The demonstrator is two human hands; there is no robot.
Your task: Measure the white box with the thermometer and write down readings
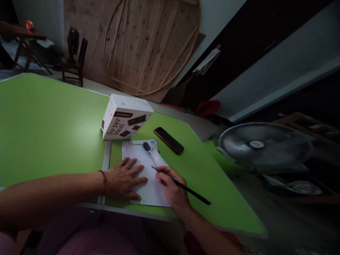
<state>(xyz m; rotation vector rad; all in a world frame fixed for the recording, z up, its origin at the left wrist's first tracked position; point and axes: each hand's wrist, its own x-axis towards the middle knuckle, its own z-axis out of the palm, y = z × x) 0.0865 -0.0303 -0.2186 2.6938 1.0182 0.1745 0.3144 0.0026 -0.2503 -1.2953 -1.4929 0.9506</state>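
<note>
My left hand [127, 180] lies flat with spread fingers on a white sheet of paper [151, 189], near its left edge. A long, slim black pencil [190, 192] is pinched in my right hand [174, 187], its pointed tip over the paper towards the upper left. Whether the tip touches the sheet I cannot tell. A white handheld infrared thermometer [152, 147] with a small dark display rests across the paper's top right part, just beyond my right hand. The paper looks unmarked where it shows; both hands cover parts of it.
Behind the paper, a white "Super Meal" box [127, 118] stands on the green folding table [63, 138]. A dark phone [168, 140] lies right of the thermometer. Off the table's right side is a large fan [265, 145]. A metal seam [107, 156] crosses the tabletop left of the paper.
</note>
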